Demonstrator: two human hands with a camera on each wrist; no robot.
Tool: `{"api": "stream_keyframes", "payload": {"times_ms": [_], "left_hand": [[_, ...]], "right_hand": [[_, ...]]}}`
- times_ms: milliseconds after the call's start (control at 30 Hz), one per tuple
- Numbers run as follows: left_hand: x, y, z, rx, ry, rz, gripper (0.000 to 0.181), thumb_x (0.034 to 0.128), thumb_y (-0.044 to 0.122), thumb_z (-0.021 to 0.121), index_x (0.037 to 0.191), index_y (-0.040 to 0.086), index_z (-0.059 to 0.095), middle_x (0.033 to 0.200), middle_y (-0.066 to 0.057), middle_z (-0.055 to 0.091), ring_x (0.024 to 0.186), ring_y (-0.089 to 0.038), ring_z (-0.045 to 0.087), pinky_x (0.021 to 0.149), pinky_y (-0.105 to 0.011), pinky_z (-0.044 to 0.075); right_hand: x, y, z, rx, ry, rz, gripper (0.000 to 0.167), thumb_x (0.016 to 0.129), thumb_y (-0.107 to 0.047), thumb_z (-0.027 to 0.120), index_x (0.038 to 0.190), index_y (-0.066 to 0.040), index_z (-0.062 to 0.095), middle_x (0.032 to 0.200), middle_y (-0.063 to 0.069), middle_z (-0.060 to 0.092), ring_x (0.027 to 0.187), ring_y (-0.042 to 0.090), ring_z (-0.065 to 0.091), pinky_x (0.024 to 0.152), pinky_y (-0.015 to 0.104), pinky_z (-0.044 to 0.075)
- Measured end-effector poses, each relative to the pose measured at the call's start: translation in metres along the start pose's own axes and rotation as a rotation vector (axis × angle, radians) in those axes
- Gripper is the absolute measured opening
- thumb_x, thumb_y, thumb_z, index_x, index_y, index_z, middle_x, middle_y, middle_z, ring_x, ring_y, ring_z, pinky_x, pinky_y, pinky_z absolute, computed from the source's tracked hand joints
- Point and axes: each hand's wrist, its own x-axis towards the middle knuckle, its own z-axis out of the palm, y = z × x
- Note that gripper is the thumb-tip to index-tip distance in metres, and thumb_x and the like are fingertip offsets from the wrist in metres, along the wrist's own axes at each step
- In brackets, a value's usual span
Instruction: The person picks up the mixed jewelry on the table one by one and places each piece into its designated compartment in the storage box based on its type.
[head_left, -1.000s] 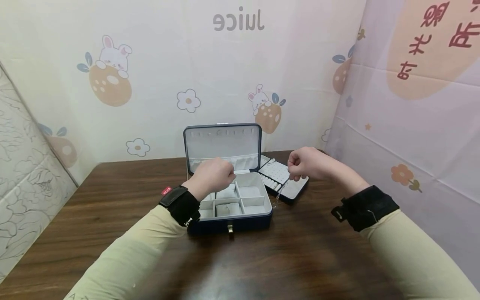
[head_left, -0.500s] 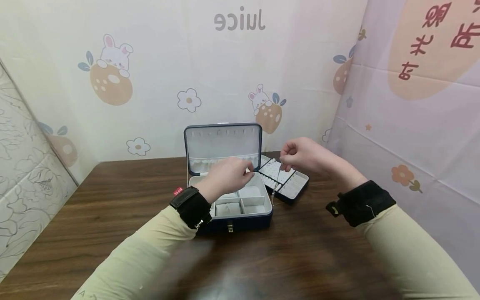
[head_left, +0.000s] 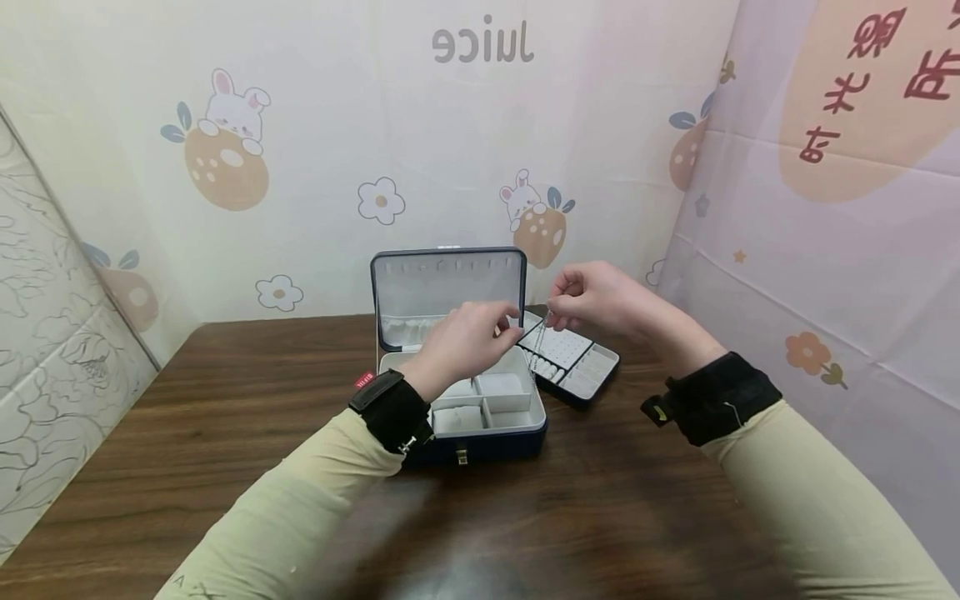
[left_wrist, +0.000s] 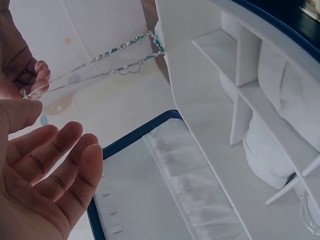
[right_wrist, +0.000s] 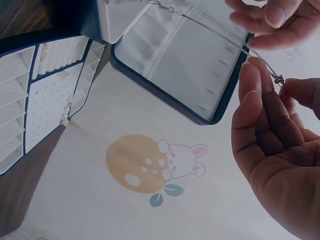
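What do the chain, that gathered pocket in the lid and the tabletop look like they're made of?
Chain: silvery metal, judging by its shiny fine links; the blue-green bits could be glass or stone. Pocket: probably white fabric, matte, given its puckers. Tabletop: dark brown wood or wood-look laminate; grain and a slight sheen show.

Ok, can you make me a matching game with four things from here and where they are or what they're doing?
1. right hand
2. left hand
3. lid
4. tray

A. on the table, to the right of the box
B. fingers spread, holding nothing
C. stands open at the back of the box
D. pinches a silver chain

Pairs: 1-D, 2-B, 3-C, 4-A
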Motion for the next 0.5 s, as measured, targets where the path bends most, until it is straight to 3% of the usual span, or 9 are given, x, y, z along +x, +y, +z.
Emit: {"api": "stream_keyframes", "payload": {"times_ms": [500], "left_hand": [[0.002,0.000,-0.005,-0.167,0.023,0.021,0.028,0.1022,0.018,0.064,0.128,0.007,0.067,0.119,-0.005,0.074,0.101,-0.017,0.072,0.082,-0.034,0.057]], "right_hand": [[0.007,-0.012,0.011,0.113,-0.035,-0.034,0.013,0.105,-0.013,0.054,0.105,0.000,0.055,0.096,0.013,0.076,0.094,0.026,0.072,0.080,0.032,0.056]]}}
